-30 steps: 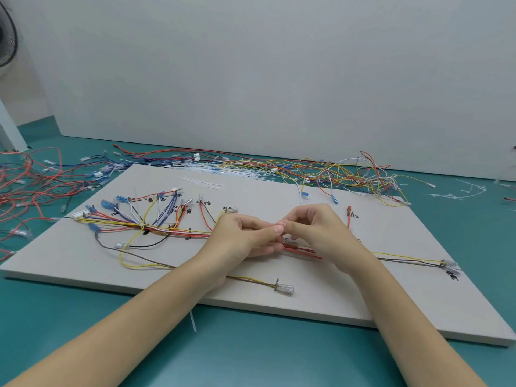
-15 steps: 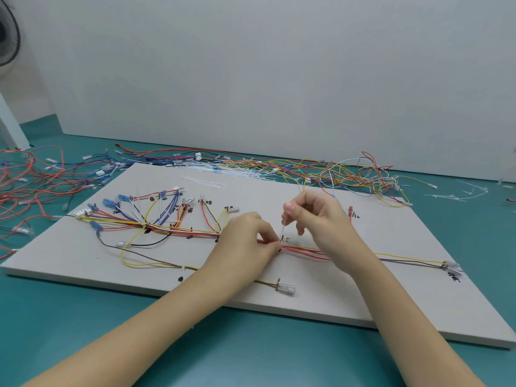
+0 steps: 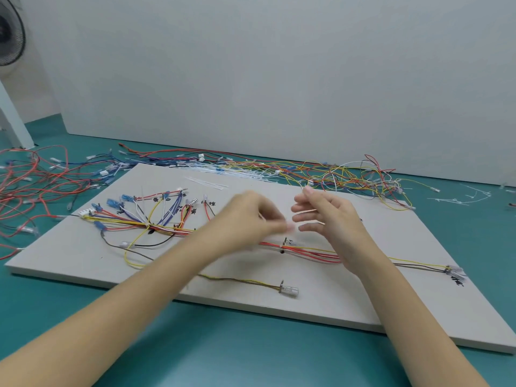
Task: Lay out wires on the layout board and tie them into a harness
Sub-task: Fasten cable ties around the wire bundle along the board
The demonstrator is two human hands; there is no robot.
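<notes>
— Where does the one view sit?
— On the person's head, above the near edge of the teal worktop (image 3: 229, 344); it looks forward and down; both forearms enter from the bottom corners.
— How near?
— Close; the layout board (image 3: 349, 297) fills the middle, the left hand (image 3: 251, 219) and right hand (image 3: 329, 219) lie near centre; the white wall (image 3: 279, 79) closes the far side.
— Any second view to share ground?
— None; the wide lens bends the edges, with a fan (image 3: 9, 37) at the upper left.
</notes>
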